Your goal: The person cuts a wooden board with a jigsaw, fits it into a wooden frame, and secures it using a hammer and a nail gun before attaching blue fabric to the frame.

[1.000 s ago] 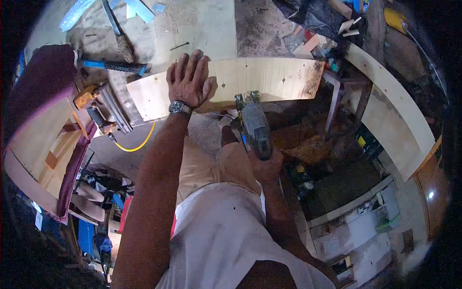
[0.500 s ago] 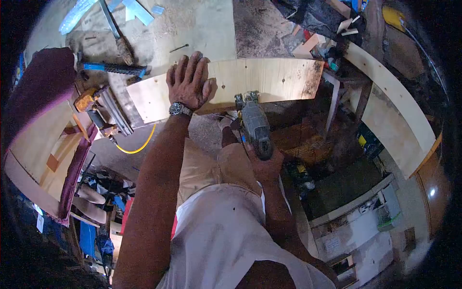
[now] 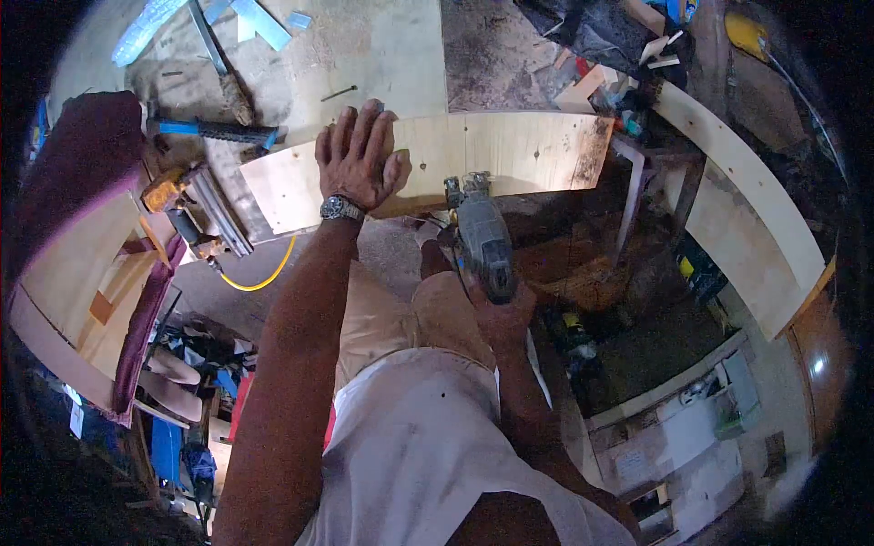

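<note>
A pale wooden board [image 3: 510, 150] lies along the worktable's near edge, with a dark stained patch at its right end. My left hand [image 3: 360, 164], a watch at its wrist, presses flat on the board's left part with the fingers stretched out. My right hand [image 3: 505, 314] is wrapped around the rear of a jigsaw [image 3: 482, 237]. The jigsaw's front end meets the board's near edge, right of my left hand. Its blade is hidden, and most of my right fingers are out of sight beneath the tool.
On the worktable [image 3: 382, 55] lie a blue-handled hammer [image 3: 214, 132], a long metal bar [image 3: 214, 50] and a nail gun [image 3: 196, 214] with a yellow hose [image 3: 259, 282]. Wood scraps [image 3: 592, 86] sit at back right. A curved wooden panel [image 3: 746, 200] stands right; a purple-covered frame [image 3: 82, 173] stands left.
</note>
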### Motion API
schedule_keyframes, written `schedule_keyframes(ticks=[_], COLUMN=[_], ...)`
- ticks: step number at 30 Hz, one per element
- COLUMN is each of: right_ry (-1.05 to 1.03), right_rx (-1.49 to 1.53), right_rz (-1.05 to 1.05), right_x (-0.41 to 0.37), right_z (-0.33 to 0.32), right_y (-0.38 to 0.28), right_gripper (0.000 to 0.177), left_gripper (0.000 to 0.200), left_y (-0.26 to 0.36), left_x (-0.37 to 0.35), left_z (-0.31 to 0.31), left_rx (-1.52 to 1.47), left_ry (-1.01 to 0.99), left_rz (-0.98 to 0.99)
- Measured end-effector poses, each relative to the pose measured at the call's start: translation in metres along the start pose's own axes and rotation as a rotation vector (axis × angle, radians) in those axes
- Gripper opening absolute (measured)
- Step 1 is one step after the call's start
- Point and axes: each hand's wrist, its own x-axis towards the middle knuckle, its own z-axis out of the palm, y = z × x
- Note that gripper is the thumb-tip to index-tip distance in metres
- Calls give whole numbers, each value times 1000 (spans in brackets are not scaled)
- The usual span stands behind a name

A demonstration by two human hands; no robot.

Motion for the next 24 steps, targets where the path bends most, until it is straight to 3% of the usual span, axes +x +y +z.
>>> schedule_keyframes(ticks=[3, 6, 9, 15, 24], right_ry=[-90, -8, -127, -86, -86], right_rx=[175, 59, 67, 77, 66], right_rz=[139, 48, 205, 27, 125], right_x=[4, 6, 9, 10, 9], right_z=[-2, -7, -12, -11, -9], right_y=[-3, -21, -27, -21, -21], right_gripper=[39, 38, 38, 36, 43], left_gripper=[62, 60, 59, 57, 60], left_y=[0, 1, 2, 2, 0], left_x=[1, 1, 2, 1, 0], left_z=[1, 0, -2, -1, 2], left_rx=[9, -5, -7, -1, -26], left_ry=[-5, 10, 16, 28, 35], left_rz=[-2, -1, 6, 4, -7])
